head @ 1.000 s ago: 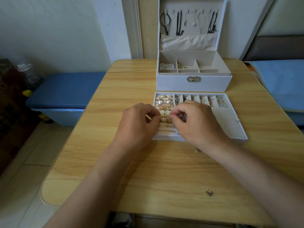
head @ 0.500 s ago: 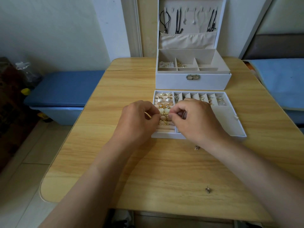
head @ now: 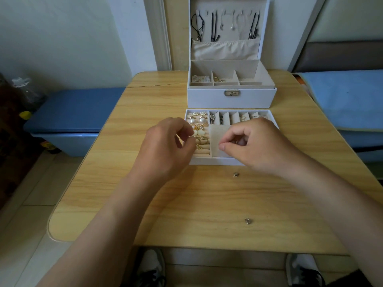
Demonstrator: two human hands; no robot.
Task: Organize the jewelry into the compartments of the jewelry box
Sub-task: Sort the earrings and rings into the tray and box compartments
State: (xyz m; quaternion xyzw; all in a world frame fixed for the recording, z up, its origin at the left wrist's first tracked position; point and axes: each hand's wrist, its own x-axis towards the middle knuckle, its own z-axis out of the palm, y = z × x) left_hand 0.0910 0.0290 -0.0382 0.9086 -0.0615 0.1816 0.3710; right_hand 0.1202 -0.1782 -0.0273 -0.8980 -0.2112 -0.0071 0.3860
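Note:
A white tray [head: 207, 161] lies on the wooden table [head: 145, 204] in front of the open white jewelry box [head: 230, 98]. Its left ring rolls [head: 200, 126] hold gold rings and pearl pieces; a top row of slots [head: 234, 118] holds small earrings. My left hand [head: 165, 148] hovers at the ring rolls, thumb and forefinger pinched on what looks like a small gold piece. My right hand [head: 257, 146] is over the tray's large compartment [head: 217, 139], fingers curled around a tiny gold piece. Two loose earrings, one [head: 235, 174] and another [head: 247, 221], lie on the table near me.
Necklaces hang inside the box lid [head: 226, 23] above a fabric pocket. A blue bench [head: 76, 108] stands left of the table and a blue cushion [head: 348, 96] on the right. My shoes [head: 151, 268] show below the near table edge.
My hands, close together over the ring rolls before, have drawn apart. The right hand moved right over the large compartment, uncovering its floor. The left stayed by the rolls.

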